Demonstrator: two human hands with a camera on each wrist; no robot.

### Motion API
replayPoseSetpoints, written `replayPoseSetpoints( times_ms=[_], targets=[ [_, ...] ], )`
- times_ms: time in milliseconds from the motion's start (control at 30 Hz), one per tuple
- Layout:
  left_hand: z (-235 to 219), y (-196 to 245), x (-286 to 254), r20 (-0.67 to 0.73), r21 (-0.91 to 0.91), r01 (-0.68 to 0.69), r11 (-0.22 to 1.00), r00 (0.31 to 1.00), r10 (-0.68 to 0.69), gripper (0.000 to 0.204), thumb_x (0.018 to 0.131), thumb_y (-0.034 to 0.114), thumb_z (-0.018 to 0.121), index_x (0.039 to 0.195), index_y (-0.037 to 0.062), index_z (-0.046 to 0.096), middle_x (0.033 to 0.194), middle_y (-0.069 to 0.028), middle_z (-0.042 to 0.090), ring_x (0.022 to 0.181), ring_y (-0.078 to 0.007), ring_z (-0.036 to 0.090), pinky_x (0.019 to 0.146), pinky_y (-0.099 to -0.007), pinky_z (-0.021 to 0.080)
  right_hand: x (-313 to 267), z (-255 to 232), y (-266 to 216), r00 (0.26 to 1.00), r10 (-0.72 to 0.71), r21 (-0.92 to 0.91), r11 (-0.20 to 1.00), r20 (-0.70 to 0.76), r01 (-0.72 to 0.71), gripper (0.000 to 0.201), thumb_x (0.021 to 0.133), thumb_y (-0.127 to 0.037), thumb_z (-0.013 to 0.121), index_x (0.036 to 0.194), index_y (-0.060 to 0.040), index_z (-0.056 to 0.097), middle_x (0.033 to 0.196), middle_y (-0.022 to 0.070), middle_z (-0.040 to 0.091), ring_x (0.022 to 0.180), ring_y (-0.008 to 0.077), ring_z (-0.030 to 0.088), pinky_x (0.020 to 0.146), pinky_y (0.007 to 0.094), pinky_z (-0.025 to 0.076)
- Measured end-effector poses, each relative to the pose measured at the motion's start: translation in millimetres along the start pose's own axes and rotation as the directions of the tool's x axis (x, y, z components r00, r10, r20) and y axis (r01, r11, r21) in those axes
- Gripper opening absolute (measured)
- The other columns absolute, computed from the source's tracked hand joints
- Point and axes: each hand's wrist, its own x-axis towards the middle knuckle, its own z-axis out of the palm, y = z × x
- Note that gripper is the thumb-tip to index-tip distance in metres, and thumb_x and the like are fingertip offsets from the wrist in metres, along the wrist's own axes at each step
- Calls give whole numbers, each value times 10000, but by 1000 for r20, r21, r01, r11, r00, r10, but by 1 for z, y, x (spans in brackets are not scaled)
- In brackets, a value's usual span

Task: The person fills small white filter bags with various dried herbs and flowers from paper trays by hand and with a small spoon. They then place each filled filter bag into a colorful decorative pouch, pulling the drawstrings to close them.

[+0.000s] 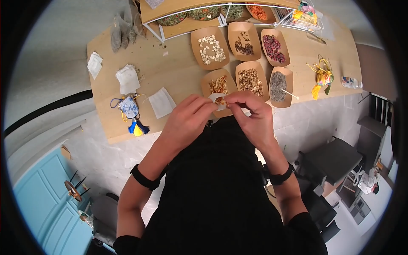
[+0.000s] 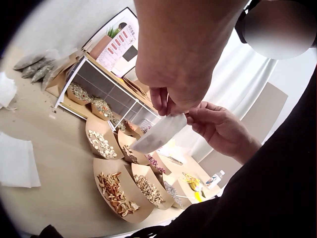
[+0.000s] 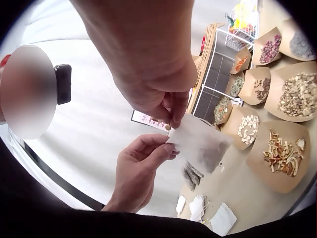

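Both hands hold a small white pouch (image 1: 215,97) by its opening, with brownish dried pieces visible inside the mouth. The left hand (image 1: 189,117) pinches one edge of the rim, and the right hand (image 1: 255,114) pinches the opposite edge. In the right wrist view the pouch (image 3: 200,144) hangs below the fingertips, its lower part darker with contents. The left wrist view shows the pouch (image 2: 159,134) tilted over the trays. Directly beneath the hands in the head view is a paper tray of orange-brown dried strips (image 1: 218,84).
Further paper trays hold white slices (image 1: 212,49), dark pieces (image 1: 243,44), pink buds (image 1: 273,47), chopped pieces (image 1: 250,81) and grey-purple bits (image 1: 279,86). White pouches (image 1: 162,103), a blue tasselled sachet (image 1: 129,107) and a yellow one (image 1: 324,76) lie on the table. A shelf (image 1: 182,30) stands behind.
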Motion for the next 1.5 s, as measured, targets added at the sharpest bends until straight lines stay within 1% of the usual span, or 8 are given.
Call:
replayPoseSetpoints(
  times_ms=[367, 467, 567, 667, 900, 1133, 1333, 1500],
  targets=[
    [-2, 2, 0, -28, -17, -4, 1000, 1000, 3, 186, 754, -70, 678, 917, 12, 641, 902, -94, 635, 839, -276, 623, 709, -357, 518, 1, 1, -7, 968, -253, -192, 950, 0, 248, 120, 828, 62, 648, 930, 7, 678, 932, 112, 686, 795, 226, 685, 690, 321, 548],
    [-16, 11, -1, -71, -29, 30, 999, 997, -32, 188, 750, -77, 686, 908, 16, 649, 900, -97, 640, 834, -274, 625, 699, -349, 516, 9, -10, 18, 977, -62, -170, 985, -204, 27, 124, 833, 42, 635, 942, 5, 682, 910, 141, 671, 715, 267, 659, 640, 332, 526],
    [-27, 12, -2, -90, -21, 54, 998, 994, -56, 193, 743, -92, 692, 896, 18, 656, 892, -99, 642, 822, -269, 626, 686, -343, 513, 22, -4, 96, 994, 83, -395, 913, -72, -105, 143, 843, -67, 655, 968, 1, 660, 914, 137, 663, 751, 283, 671, 661, 372, 540],
    [-40, 10, -2, -92, 19, 58, 998, 994, -56, 212, 731, -100, 685, 902, 22, 657, 893, -96, 640, 820, -276, 625, 681, -354, 514, 24, 22, 149, 992, -13, -699, 708, 127, 99, 281, 821, -189, 687, 1014, 4, 615, 944, 147, 635, 825, 313, 675, 699, 404, 559],
    [-51, 10, -2, -117, 65, 45, 997, 992, -37, 223, 721, -111, 679, 903, 17, 660, 890, -99, 640, 813, -280, 624, 674, -355, 517, 44, 52, 177, 976, 128, -847, 525, 178, 86, 257, 800, -131, 637, 996, 21, 570, 976, 192, 597, 882, 342, 665, 728, 411, 571],
    [-44, 9, -6, -123, 60, 76, 995, 990, -68, 199, 738, -97, 680, 902, 13, 660, 894, -96, 645, 824, -278, 630, 699, -355, 528, 41, 40, 179, 974, 133, -841, 535, 184, 86, 176, 798, -67, 598, 957, 8, 590, 948, 193, 617, 875, 343, 665, 734, 411, 562],
    [-35, 2, -6, -107, 56, 86, 995, 991, -80, 197, 741, -87, 671, 907, 18, 653, 897, -92, 646, 833, -282, 631, 698, -359, 528, 38, 34, 173, 984, -44, -808, 565, 172, 166, 156, 786, -109, 649, 883, 10, 625, 925, 183, 635, 841, 344, 665, 730, 414, 555],
    [-28, -3, -6, -75, 27, 103, 994, 992, -101, 184, 758, -96, 677, 903, 18, 666, 897, -93, 647, 804, -260, 625, 665, -343, 509, 36, 5, 102, 993, 48, -427, 900, -110, -91, 132, 806, -83, 702, 903, 0, 669, 832, 97, 632, 671, 237, 644, 630, 343, 526]
  ],
)
